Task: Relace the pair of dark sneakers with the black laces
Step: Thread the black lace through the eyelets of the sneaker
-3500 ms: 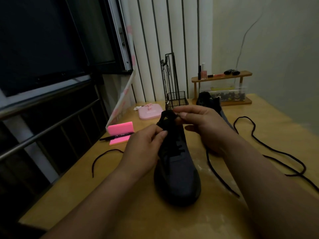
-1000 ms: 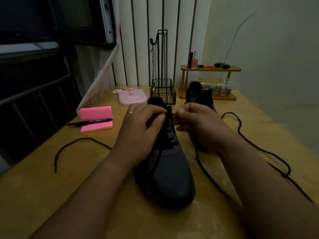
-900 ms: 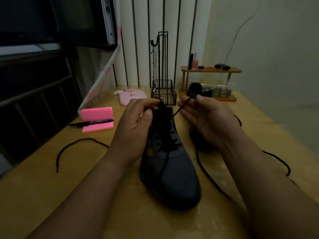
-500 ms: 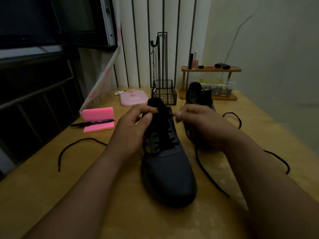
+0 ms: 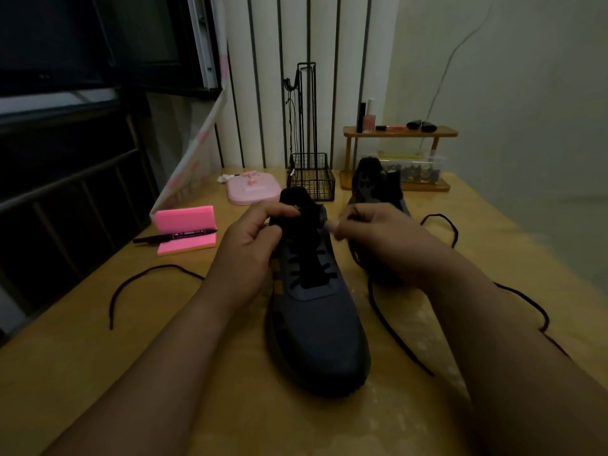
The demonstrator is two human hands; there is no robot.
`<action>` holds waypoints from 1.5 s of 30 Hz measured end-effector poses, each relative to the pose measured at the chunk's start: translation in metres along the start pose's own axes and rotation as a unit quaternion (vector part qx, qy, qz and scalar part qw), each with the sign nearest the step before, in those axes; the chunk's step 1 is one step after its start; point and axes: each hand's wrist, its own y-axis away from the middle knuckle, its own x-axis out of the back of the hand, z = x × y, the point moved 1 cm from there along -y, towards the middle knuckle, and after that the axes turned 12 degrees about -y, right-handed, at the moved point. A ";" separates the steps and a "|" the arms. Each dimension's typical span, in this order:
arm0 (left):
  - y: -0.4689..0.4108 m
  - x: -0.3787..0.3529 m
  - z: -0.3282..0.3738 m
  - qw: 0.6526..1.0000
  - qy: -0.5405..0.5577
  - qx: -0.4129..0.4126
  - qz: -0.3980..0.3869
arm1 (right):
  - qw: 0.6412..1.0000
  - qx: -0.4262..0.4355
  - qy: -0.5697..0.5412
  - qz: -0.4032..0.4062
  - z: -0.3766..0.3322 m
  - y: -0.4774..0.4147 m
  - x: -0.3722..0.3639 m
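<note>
Dark sneaker [image 5: 316, 324] gripped at collar by left hand [image 5: 250, 248], right hand [image 5: 378, 238] pinching black lace [image 5: 391, 327], half-hiding second sneaker [image 5: 375, 182], pink block [image 5: 186, 218] beside

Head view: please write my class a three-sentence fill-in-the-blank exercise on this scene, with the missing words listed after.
The left hand grips the near sneaker; the sneakers on the table number ____.
The marker lies on a block coloured ____.
The lace running out from under the right hand is coloured ____.
Missing words: two, pink, black.
</note>
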 end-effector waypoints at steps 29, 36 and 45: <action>0.013 -0.038 0.066 0.986 -0.155 0.002 -0.068 | 0.978 0.055 -0.203 -0.008 -0.020 0.007 -0.006; 0.007 -0.004 0.082 0.988 0.071 0.113 -0.078 | 0.979 0.050 -0.178 0.091 -0.012 0.002 0.004; -0.008 0.017 0.072 0.984 -0.121 0.069 -0.109 | 0.964 0.245 0.053 0.084 -0.021 0.006 -0.023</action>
